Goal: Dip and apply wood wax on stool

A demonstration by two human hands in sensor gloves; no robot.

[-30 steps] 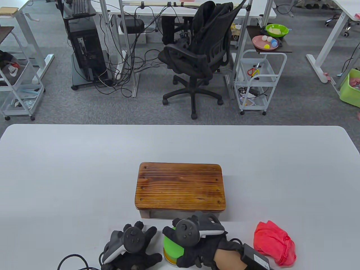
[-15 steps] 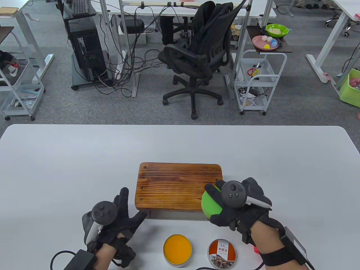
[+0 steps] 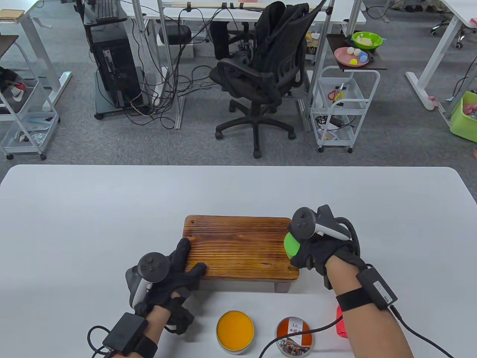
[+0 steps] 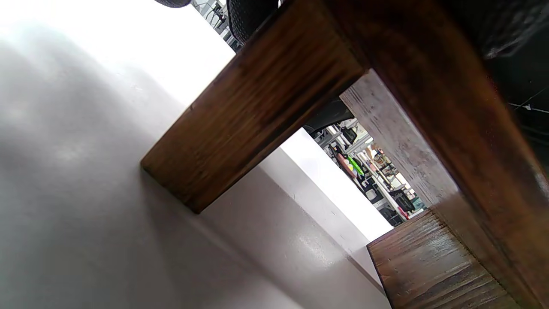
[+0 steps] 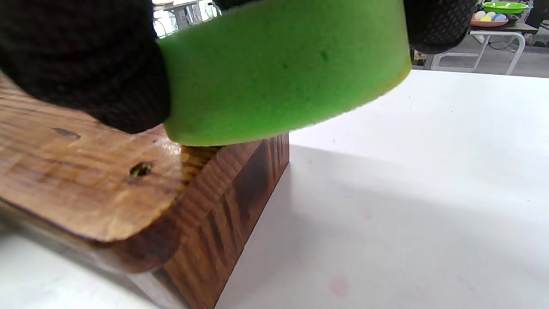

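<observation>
A small brown wooden stool (image 3: pixel 238 246) stands mid-table. My right hand (image 3: pixel 309 250) grips a round green sponge (image 3: pixel 291 244) and holds it against the stool's right edge. In the right wrist view the sponge (image 5: pixel 283 68) touches the stool's top (image 5: pixel 85 171) near a corner. My left hand (image 3: pixel 179 268) rests with spread fingers on the stool's front left corner. The left wrist view shows the stool's leg (image 4: pixel 253 111) from below. An open tin of orange wax (image 3: pixel 235 330) sits at the front edge, with its printed lid (image 3: pixel 294 335) beside it.
A red cloth (image 3: pixel 339 322) lies at the front right, mostly hidden behind my right forearm. Cables trail from both wrists over the table's front edge. Beyond the table (image 3: pixel 111 209) stand an office chair (image 3: pixel 261 74) and a white cart (image 3: pixel 343 108).
My right hand lifted the sponge off the wax tin and carried it to the stool's right edge. My left hand moved from the table onto the stool's front left corner.
</observation>
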